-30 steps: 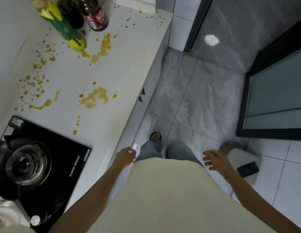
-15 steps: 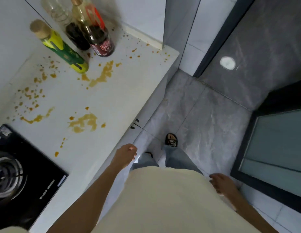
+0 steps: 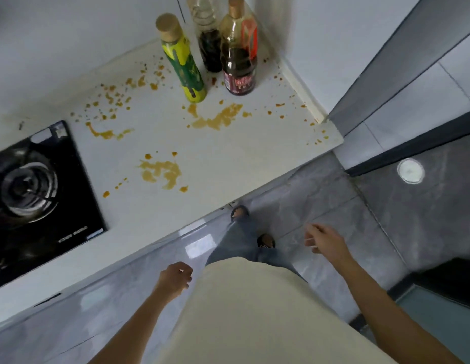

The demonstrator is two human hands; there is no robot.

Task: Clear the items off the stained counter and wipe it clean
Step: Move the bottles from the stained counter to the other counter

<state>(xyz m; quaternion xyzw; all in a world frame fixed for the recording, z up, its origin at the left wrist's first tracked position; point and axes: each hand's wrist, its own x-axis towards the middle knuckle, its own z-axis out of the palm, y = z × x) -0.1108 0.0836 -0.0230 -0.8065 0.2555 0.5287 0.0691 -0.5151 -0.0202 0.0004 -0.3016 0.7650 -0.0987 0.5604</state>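
Since the earlier frames the view had been swung round to face the worktop (image 3: 228, 158) squarely, so that all three bottles were brought into full sight, and the right hand (image 3: 324, 241) had been raised from beside the hip while the left hand (image 3: 176, 277) had been lowered below the worktop's edge.

The worktop was seen as a smooth, pale, matte slab with a rounded outer corner, spattered throughout with glossy amber-brown stains (image 3: 161, 172): two large smears nearer its front edge and many fine droplets toward its back wall. A black glass hob (image 3: 39, 198) with a ringed metal burner was set into the worktop's left end. At the back right corner of the worktop three tall bottles were stood close together: a yellow-and-green bottle (image 3: 184, 64) with a tan cap, a clear bottle (image 3: 209, 43) half filled with dark liquid, and a dark bottle (image 3: 239, 61) with a maroon label.

The task was judged barely begun: nothing was cleared and no stain was wiped. No cloth was visible, so the bottles would have to be lifted away and a wiper fetched.

Both hands were held off the worktop, in front of it. The left was loosely curled and the right half spread, and nothing was gripped in either.
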